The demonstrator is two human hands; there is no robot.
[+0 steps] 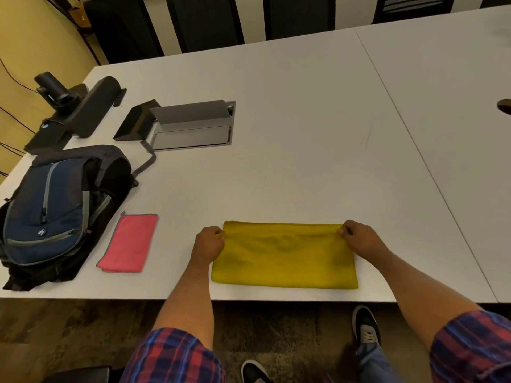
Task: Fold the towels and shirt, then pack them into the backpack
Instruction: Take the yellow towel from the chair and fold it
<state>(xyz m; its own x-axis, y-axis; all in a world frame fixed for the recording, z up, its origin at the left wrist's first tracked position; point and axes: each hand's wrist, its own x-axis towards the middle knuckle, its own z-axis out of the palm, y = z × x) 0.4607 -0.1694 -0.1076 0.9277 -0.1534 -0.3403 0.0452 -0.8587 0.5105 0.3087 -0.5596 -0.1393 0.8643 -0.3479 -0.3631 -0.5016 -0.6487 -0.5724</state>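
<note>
A folded yellow towel (284,258) on the table (304,134) is pinched at its far corners by the left hand (208,241) and right hand (359,237). A folded pink towel (128,243) lies beside the backpack (49,208).

Both hands are pinching the far corners of a folded mustard-yellow towel (284,255) near the white table (304,134) edge, left hand (208,243), right hand (359,237). Folded pink towel (127,243) lies just beside the navy-and-grey backpack (52,208) on the left.

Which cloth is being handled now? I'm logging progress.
The yellow cloth: left hand and right hand pinch its far corners. The pink cloth lies folded, untouched.
</note>
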